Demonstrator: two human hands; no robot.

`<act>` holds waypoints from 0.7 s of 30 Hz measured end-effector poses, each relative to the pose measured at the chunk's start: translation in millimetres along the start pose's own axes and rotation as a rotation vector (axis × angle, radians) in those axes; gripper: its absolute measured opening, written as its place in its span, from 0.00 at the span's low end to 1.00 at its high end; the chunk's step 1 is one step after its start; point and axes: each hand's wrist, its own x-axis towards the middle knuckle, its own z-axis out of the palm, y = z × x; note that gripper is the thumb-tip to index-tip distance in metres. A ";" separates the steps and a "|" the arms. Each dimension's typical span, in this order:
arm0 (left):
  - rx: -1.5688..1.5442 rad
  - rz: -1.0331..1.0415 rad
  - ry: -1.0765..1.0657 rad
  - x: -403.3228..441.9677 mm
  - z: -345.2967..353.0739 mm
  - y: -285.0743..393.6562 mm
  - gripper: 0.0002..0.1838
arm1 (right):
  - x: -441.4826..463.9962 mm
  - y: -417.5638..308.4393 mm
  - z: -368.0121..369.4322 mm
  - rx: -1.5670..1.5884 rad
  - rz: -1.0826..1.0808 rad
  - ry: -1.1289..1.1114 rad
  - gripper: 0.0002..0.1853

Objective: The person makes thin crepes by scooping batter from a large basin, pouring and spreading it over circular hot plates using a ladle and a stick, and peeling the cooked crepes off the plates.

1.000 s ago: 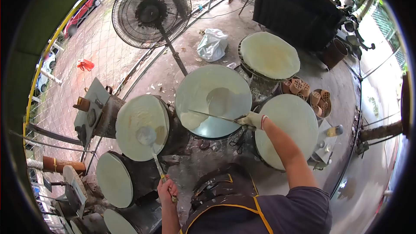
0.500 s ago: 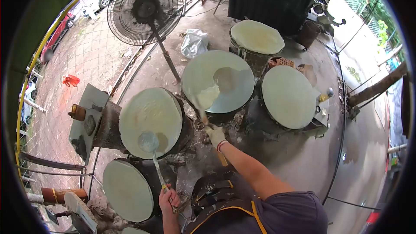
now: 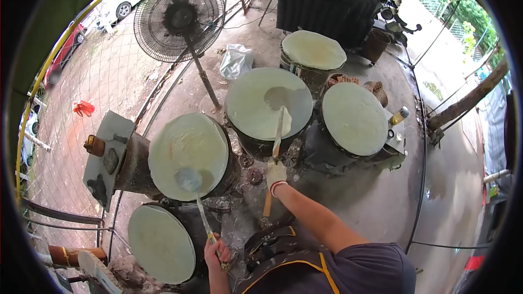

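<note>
My left hand (image 3: 218, 251) is wrapped round the handle of a ladle (image 3: 188, 179). The ladle's bowl is over the lower part of the left round griddle (image 3: 177, 136), which carries a pale sheet of batter; whether it touches cannot be told. A light glove covers my right hand (image 3: 276, 173), closed round a long wooden spreader (image 3: 278, 137). Its batter-coated far end is at the middle griddle (image 3: 248, 95). Pale batter coats much of that griddle, and a grey patch shows on its right side.
More batter-coated griddles stand at the right (image 3: 354, 120), the back (image 3: 313, 49) and the lower left (image 3: 160, 245). A tall fan (image 3: 181, 17) is behind the left griddle. A silver bag (image 3: 236, 61) lies on the floor, and a bottle (image 3: 399, 115) stands beside the right griddle.
The spreader's end has swung rightward across the middle griddle, and batter now covers more of its lower part. My left hand and the ladle stay almost in place. The view has shifted slightly.
</note>
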 end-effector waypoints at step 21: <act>-0.045 -0.043 -0.038 45.8 154.2 -134.8 0.11 | 161.7 24.7 -186.8 -0.557 -0.483 -0.475 0.17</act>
